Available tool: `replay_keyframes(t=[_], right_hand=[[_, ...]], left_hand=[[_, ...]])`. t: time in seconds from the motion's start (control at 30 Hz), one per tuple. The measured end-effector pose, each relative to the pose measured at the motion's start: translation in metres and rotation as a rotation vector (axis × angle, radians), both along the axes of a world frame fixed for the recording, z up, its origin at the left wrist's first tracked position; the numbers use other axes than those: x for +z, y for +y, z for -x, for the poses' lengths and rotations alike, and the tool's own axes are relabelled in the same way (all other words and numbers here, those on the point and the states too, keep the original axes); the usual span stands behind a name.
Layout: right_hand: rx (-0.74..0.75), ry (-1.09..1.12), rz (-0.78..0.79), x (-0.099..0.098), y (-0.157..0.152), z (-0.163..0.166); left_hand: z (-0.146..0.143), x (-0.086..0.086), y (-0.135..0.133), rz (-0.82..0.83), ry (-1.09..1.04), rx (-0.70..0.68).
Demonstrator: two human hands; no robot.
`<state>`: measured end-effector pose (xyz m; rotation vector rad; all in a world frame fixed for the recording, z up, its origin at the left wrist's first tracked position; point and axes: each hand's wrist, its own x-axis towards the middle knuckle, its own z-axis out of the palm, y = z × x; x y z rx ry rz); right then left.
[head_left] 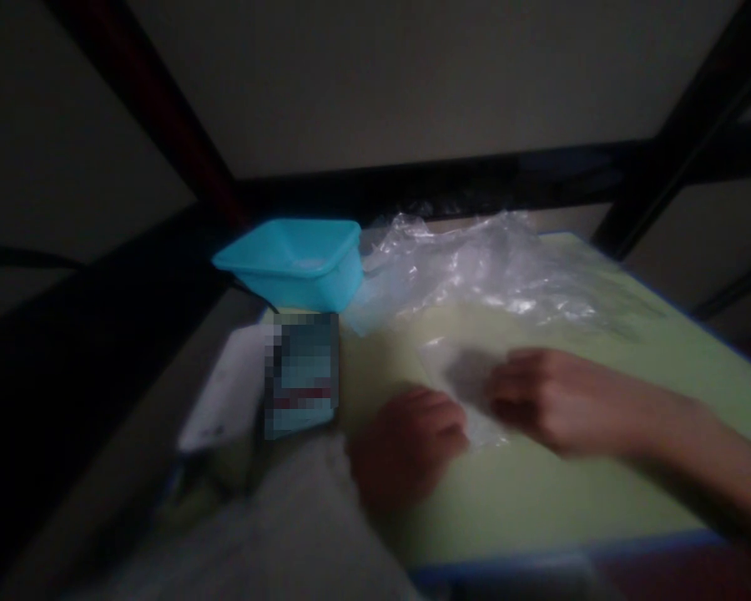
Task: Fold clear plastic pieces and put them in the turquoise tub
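Observation:
A small clear plastic bag (476, 427) lies on the yellow-green table, its outline smeared by blur. My left hand (413, 442) is closed at its near left edge, with the fingertips curled against the plastic. From the right, my right hand (541, 402) reaches in with its fingers curled together over the bag's right side. What sits in those fingers is too blurred to make out. Behind both hands a large crumpled sheet of clear plastic (476, 259) spreads over the far part of the table.
A turquoise plastic tub (331, 284) stands at the back left. In front of it lies a dark-edged flat object (304, 376), partly pixelated, beside a white flat item (225, 388). The table (576, 492) has a blue edge. Dark metal bars and a wall rise behind.

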<state>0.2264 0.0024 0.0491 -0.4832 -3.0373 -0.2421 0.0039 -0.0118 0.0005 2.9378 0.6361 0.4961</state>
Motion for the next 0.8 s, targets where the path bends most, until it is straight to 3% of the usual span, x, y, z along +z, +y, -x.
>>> replay_keyframes(t=[0.17,0.37,0.8], right_hand=[[0.048,-0.027,0.038,-0.01,-0.016,0.008],[0.052,-0.042,0.047,-0.016,-0.015,0.011],[0.048,0.007,0.075,-0.027,-0.014,0.018]], left_hand=[[0.0,-0.001,0.001,0.005,-0.03,-0.014],[0.0,0.003,0.0,0.027,0.012,-0.01],[-0.002,-0.003,-0.004,-0.08,-0.018,0.033]])
